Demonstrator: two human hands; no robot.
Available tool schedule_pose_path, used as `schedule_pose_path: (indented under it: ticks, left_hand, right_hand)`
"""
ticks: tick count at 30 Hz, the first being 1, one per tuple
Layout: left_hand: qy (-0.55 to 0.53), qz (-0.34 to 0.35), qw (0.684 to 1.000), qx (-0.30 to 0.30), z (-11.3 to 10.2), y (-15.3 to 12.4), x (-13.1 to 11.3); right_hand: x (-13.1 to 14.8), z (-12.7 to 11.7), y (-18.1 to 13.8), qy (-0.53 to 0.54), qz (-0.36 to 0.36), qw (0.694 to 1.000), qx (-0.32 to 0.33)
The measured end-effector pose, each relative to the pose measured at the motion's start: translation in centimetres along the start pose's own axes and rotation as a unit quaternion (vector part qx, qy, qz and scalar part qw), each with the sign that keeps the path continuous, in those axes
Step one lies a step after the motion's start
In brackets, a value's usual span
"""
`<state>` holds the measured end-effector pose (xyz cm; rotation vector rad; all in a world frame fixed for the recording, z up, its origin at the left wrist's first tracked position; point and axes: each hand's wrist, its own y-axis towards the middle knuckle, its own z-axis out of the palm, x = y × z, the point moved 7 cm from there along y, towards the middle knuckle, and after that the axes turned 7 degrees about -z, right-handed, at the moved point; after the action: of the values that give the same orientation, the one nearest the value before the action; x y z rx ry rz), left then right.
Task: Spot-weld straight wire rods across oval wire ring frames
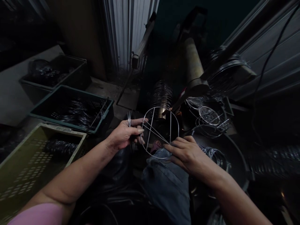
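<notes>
The left hand [125, 132] pinches the left edge of a round wire ring [150, 130] between its thumb and pointing finger. Some thin wires [129, 118] hang around that hand's fingers. The right hand [187, 153] is at the lower right edge of the ring, with its fingers bent and close together. I cannot tell if it pinches anything. Two straight wires run up and down inside the ring, and thin slanting wires [157, 132] go across from one hand to the other.

The ring is up in front of the person, just above a knee in blue jeans [166, 184]. Behind it is a pile of wire loops [162, 92]. On the left are a yellow crate [23, 156] and a green crate [72, 127], both with dark wire things inside. On the right, shiny wire loops [215, 157] lie in a big round tub [237, 153].
</notes>
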<state>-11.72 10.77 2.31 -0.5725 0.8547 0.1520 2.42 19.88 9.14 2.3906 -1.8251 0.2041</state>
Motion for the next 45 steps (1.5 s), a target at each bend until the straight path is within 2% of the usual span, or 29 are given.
schedule_pose_path:
  ticks: [8, 11, 14, 18, 22, 24, 27, 29, 34, 38, 45]
  left_hand:
    - [-0.018, -0.018, 1.0, -0.001, 0.5, -0.4, 0.1]
    - [-0.061, -0.012, 0.998, -0.017, -0.5, -0.4, 0.9]
    - [-0.092, -0.019, 0.994, -0.06, -2.1, -0.3, 2.6]
    - [-0.117, -0.033, 0.99, -0.074, -3.0, -0.3, 5.4]
    - [-0.134, -0.046, 0.988, -0.054, -2.6, -0.9, 7.6]
    - [-0.12, -0.059, 0.991, -0.024, -2.1, -1.6, 8.1]
    - [-0.089, -0.058, 0.993, 0.045, -1.1, -2.8, 7.6]
    - [-0.079, -0.039, 0.994, 0.065, -0.6, -3.3, 6.7]
    - [-0.035, -0.016, 0.999, -0.013, -0.4, -3.2, 5.0]
    - [-0.051, -0.015, 0.997, -0.048, 0.0, -2.8, 4.5]
    - [-0.056, -0.016, 0.997, -0.044, 0.3, -2.8, 4.4]
  right_hand:
    - [0.0, -0.7, 0.0, 0.022, 0.014, 1.0, -0.002]
    - [1.2, -1.9, -1.0, -0.002, 0.011, 0.999, -0.032]
    - [2.7, -3.4, -0.8, -0.026, -0.001, 0.998, -0.055]
    - [3.8, -3.7, 3.9, -0.11, -0.027, 0.993, -0.035]
    - [3.7, -1.8, 10.3, -0.172, -0.094, 0.981, 0.017]
    - [3.3, -0.7, 12.2, -0.181, -0.114, 0.975, 0.057]
    - [3.1, 0.0, 13.1, -0.189, -0.119, 0.971, 0.086]
    - [3.2, 0.0, 13.0, -0.19, -0.114, 0.972, 0.083]
    - [3.5, 0.4, 12.7, -0.185, -0.105, 0.974, 0.081]
    - [3.3, 0.5, 13.3, -0.191, -0.097, 0.973, 0.087]
    - [2.9, 0.1, 13.4, -0.193, -0.078, 0.974, 0.093]
